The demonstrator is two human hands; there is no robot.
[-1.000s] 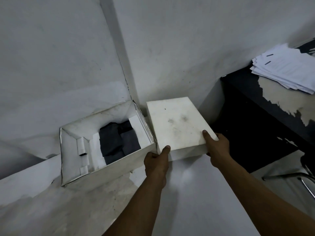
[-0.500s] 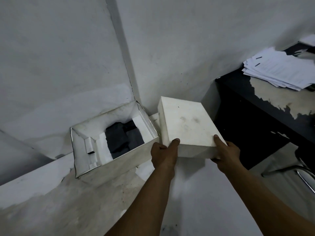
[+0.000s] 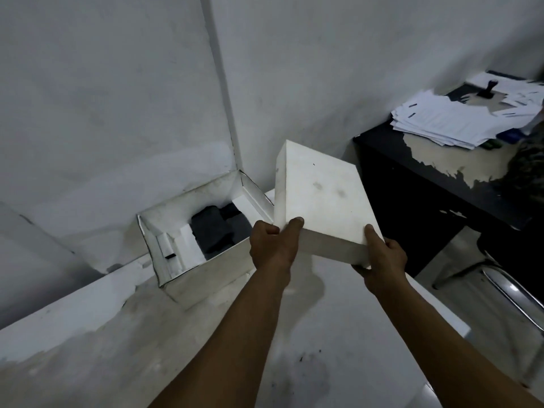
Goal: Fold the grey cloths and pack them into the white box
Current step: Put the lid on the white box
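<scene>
The open white box (image 3: 206,275) sits on the white table (image 3: 88,334) in the wall corner. Folded grey cloths (image 3: 216,231) lie inside it, partly hidden by its near wall. The white box lid (image 3: 321,198) is lifted off the table, tilted, to the right of the box and overlapping its right rim. My left hand (image 3: 275,245) grips the lid's near left corner. Its near right corner is held by my right hand (image 3: 379,257), fingers underneath and thumb on top.
A black desk (image 3: 412,184) with worn patches stands to the right, a stack of stapled papers (image 3: 459,119) on it. A metal chair frame (image 3: 506,290) is low at the right. Grey walls close off the corner behind the box.
Both hands have lifted the lid off the table and tilted it, carrying it up and toward the open box. The camera has moved closer.
</scene>
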